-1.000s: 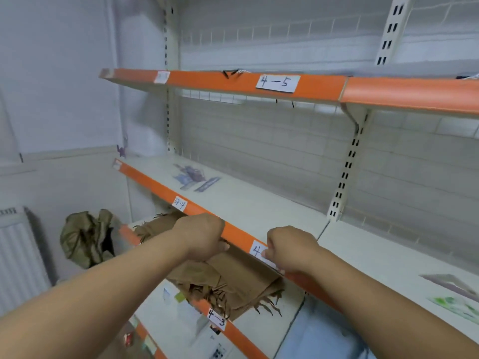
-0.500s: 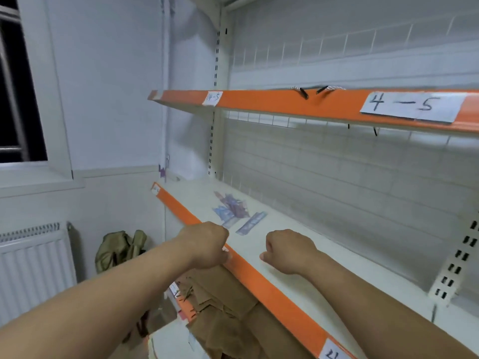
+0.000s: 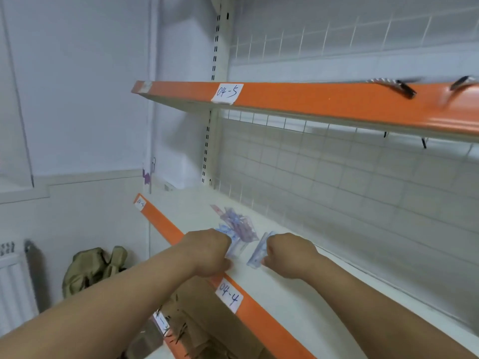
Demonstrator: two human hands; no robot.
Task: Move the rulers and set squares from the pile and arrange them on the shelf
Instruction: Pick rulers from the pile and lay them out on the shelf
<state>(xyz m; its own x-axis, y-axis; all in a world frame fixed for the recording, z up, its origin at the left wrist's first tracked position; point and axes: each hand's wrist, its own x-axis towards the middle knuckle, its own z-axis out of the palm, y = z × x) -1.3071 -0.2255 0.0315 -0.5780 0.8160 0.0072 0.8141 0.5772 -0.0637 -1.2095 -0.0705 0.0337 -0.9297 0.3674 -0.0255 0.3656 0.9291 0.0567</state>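
A loose pile of clear, blue and purple rulers and set squares point(image 3: 237, 224) lies on the white shelf point(image 3: 298, 288) marked 04-4. One ruler point(image 3: 258, 251) lies apart, just right of the pile, pointing toward the back. My left hand point(image 3: 207, 251) is a curled fist at the pile's near left edge, over the orange shelf lip. My right hand point(image 3: 289, 252) is also curled, close against the right side of the single ruler. I see nothing inside either fist, and the fingertips are hidden behind the knuckles.
The orange-fronted shelf 04-5 point(image 3: 311, 99) hangs above with black clips on its edge. A wire grid backs the shelves. Brown fringed cloth point(image 3: 197, 320) lies on the shelf below. An olive bag point(image 3: 90, 268) and a radiator point(image 3: 13, 286) stand at the left.
The view has swung left along the shelf. Both fists have moved from the orange front lip over the shelf surface and now flank the pile and the single ruler.
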